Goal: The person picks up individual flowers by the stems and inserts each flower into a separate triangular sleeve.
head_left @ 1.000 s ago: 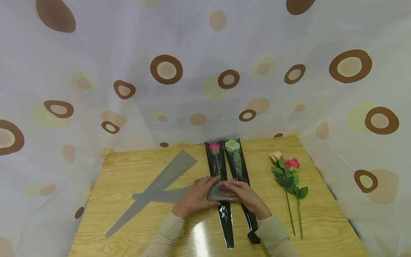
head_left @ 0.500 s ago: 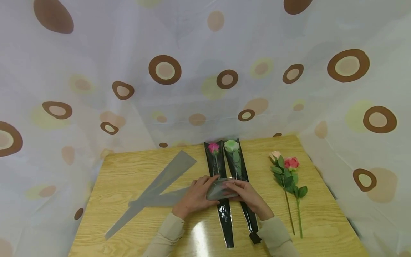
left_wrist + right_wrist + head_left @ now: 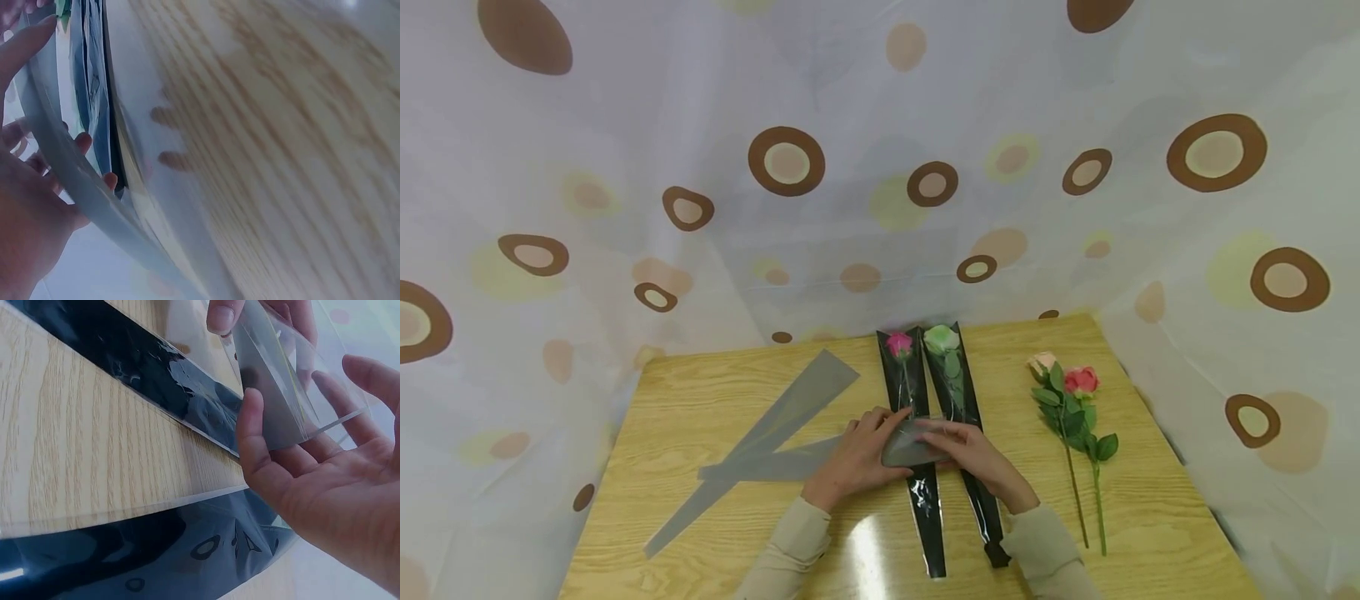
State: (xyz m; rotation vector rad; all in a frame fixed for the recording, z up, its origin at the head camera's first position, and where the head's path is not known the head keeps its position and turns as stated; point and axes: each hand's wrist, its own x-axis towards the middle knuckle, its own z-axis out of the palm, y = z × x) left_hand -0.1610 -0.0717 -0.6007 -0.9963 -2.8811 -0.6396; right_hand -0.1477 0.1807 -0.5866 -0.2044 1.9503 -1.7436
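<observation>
Hands (image 3: 859,460) (image 3: 977,458), left gripping, right spread, touch a grey sleeve (image 3: 904,451) running crosswise (mouth rightward).

No text, label, brand, number or sign can be read: not on the grey wrapper (image 3: 904,452) held over the table (image 3: 1150,500), nor on the black wrappers (image 3: 928,517) lying on the table, nor on the flat grey strips (image 3: 786,417) at the table's left. The sheet (image 3: 850,229) behind the table carries printed rings and blobs — shapes, not letters.
</observation>
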